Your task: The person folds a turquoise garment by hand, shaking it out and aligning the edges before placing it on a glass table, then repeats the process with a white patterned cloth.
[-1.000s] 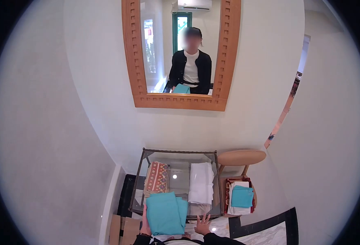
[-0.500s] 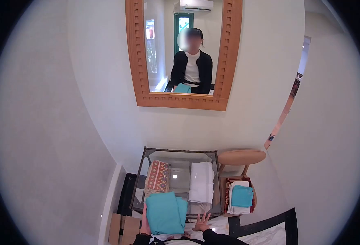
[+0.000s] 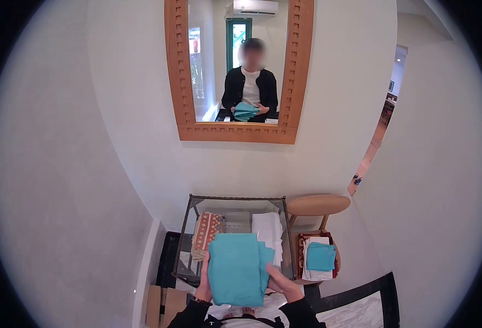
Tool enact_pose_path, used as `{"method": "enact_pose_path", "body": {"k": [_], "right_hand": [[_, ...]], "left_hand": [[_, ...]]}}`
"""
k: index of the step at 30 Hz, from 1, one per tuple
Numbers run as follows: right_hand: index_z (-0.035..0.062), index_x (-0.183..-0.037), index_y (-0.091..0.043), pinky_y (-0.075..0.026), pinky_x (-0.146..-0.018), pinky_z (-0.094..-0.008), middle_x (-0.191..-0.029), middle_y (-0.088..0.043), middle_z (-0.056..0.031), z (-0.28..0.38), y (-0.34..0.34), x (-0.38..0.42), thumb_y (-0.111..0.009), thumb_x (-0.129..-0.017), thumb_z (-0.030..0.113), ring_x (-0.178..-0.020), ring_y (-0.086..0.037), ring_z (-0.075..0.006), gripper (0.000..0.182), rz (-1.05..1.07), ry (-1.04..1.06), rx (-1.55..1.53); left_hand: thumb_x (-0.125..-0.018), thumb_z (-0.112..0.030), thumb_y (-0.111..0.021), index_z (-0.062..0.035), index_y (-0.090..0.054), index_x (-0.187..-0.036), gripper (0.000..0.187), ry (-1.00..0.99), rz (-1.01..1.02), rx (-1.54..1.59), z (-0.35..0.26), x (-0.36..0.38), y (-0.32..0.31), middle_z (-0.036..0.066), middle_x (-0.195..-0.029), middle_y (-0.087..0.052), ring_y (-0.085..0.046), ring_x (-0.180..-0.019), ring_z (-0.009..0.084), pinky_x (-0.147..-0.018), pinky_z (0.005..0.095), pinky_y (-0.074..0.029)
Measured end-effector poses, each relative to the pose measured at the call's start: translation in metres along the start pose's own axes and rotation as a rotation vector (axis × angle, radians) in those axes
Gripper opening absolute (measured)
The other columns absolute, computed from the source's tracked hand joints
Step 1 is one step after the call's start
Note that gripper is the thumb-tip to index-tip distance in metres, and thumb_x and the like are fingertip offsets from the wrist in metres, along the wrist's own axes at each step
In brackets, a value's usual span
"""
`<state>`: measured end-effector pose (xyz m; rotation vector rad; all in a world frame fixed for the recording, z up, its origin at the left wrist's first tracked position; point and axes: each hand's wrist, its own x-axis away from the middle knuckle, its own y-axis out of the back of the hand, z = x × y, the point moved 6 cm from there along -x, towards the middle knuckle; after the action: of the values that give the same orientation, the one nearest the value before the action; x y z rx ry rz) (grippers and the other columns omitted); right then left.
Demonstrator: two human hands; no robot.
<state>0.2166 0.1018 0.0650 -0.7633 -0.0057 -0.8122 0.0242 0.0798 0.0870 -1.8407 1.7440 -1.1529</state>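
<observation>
Above the desk's [image 3: 236, 206] near edge, my left hand [image 3: 203, 281] and right hand [image 3: 282, 282] clasp teal cloth [image 3: 235, 270] between them, long axis forward.

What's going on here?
A person's left hand and right hand hold a thick bundle of folded turquoise cloth from either side, in front of a dark-framed glass table. Folded orange-red patterned cloth and folded white cloth lie beyond the bundle. Rightward, smaller folded turquoise cloth rests on a tan-backed chair.

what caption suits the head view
Left hand and right hand hold folded teal cloth by a glass-topped table.
</observation>
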Motion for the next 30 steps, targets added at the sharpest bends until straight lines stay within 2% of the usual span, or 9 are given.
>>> {"method": "enact_pose_path", "body": {"k": [3, 6, 12, 15, 18, 20, 21, 27, 30], "right_hand": [[-0.0038, -0.139, -0.040, -0.043, -0.099, -0.0354, -0.134, -0.052, -0.0151, 0.016, -0.013, 0.002, -0.067, -0.091, 0.040, -0.120, -0.052, -0.0208, 0.070, -0.210, 0.110, 0.369], [-0.0042, -0.131, -0.050, -0.047, -0.092, -0.0313, -0.120, -0.061, -0.0130, 0.022, 0.002, 0.011, -0.069, -0.090, 0.024, -0.108, -0.059, -0.0191, 0.053, -0.378, 0.148, 0.479], [-0.0014, -0.132, -0.050, -0.048, -0.089, -0.0293, -0.113, -0.065, -0.0125, 0.058, -0.006, 0.038, -0.068, -0.090, 0.024, -0.103, -0.062, -0.0220, 0.051, -0.549, 0.505, 0.760], [0.0048, -0.139, -0.045, -0.045, -0.092, -0.0335, -0.120, -0.061, -0.0141, 0.056, -0.041, 0.036, -0.068, -0.090, 0.028, -0.105, -0.060, -0.0251, 0.059, -0.508, 0.569, 1.071], [0.0107, -0.147, -0.037, -0.038, -0.099, -0.0396, -0.130, -0.053, -0.0151, 0.045, -0.088, 0.026, -0.069, -0.087, 0.033, -0.110, -0.055, -0.0275, 0.071, -0.198, 0.436, 1.541], [0.0128, -0.149, -0.032, -0.033, -0.102, -0.0418, -0.136, -0.048, -0.0154, 0.051, -0.099, 0.029, -0.068, -0.087, 0.036, -0.113, -0.051, -0.0282, 0.075, -0.173, 0.444, 1.467], [0.0139, -0.150, -0.030, -0.030, -0.104, -0.0430, -0.139, -0.045, -0.0155, 0.053, -0.102, 0.028, -0.068, -0.087, 0.037, -0.114, -0.049, -0.0285, 0.077, -0.160, 0.451, 1.429], [0.0103, -0.151, -0.027, -0.032, -0.105, -0.0410, -0.142, -0.042, -0.0191, 0.059, -0.097, 0.029, -0.070, -0.087, 0.025, -0.123, -0.045, -0.0327, 0.078, -0.299, 0.690, 1.157], [0.0045, -0.149, -0.027, -0.032, -0.108, -0.0361, -0.138, -0.047, -0.0169, 0.063, -0.085, 0.030, -0.064, -0.090, 0.011, -0.124, -0.045, -0.0240, 0.071, -0.344, 0.702, 0.793]], "left_hand": [[-0.093, -0.061, -0.046, -0.0068, -0.033, -0.146, 0.077, 0.031, 0.032, -0.079, 0.003, 0.000, -0.008, 0.017, -0.142, -0.045, -0.051, -0.124, 0.0272, -0.102, 0.0411, -0.044], [-0.093, -0.062, -0.046, -0.0093, -0.027, -0.148, 0.078, 0.087, 0.028, -0.275, 0.015, -0.001, 0.002, 0.017, -0.147, -0.037, -0.044, -0.130, 0.0260, -0.102, 0.0440, -0.043], [-0.094, -0.058, -0.049, -0.0142, -0.012, -0.153, 0.082, 0.131, 0.055, -0.576, 0.019, 0.010, 0.009, 0.014, -0.153, -0.020, -0.032, -0.137, 0.0268, -0.104, 0.0505, -0.036], [-0.095, -0.056, -0.050, -0.0127, -0.011, -0.153, 0.082, 0.088, 0.216, -0.544, 0.035, 0.013, -0.020, 0.012, -0.151, -0.022, -0.035, -0.135, 0.0270, -0.103, 0.0437, -0.039], [-0.097, -0.054, -0.047, -0.0092, -0.018, -0.151, 0.076, 0.052, 0.202, -0.476, 0.053, 0.010, -0.024, 0.010, -0.146, -0.034, -0.042, -0.131, 0.0244, -0.103, 0.0376, -0.041], [-0.099, -0.052, -0.044, -0.0072, -0.024, -0.149, 0.070, 0.162, 0.093, -0.325, 0.045, 0.010, -0.025, 0.008, -0.142, -0.042, -0.047, -0.128, 0.0228, -0.104, 0.0358, -0.041], [-0.102, -0.048, -0.038, -0.0062, -0.031, -0.146, 0.062, 0.082, 0.125, -0.216, 0.034, 0.014, -0.035, 0.007, -0.138, -0.050, -0.050, -0.126, 0.0215, -0.107, 0.0406, -0.039], [-0.102, -0.037, -0.038, -0.0062, -0.030, -0.147, 0.055, 0.129, 0.251, -0.022, 0.014, 0.019, -0.038, 0.012, -0.144, -0.044, -0.045, -0.131, 0.0288, -0.109, 0.0479, -0.037], [-0.101, -0.034, -0.041, -0.0050, -0.029, -0.147, 0.056, 0.149, 0.278, -0.003, 0.005, 0.023, -0.040, 0.014, -0.145, -0.043, -0.046, -0.131, 0.0303, -0.109, 0.0492, -0.036]]}}
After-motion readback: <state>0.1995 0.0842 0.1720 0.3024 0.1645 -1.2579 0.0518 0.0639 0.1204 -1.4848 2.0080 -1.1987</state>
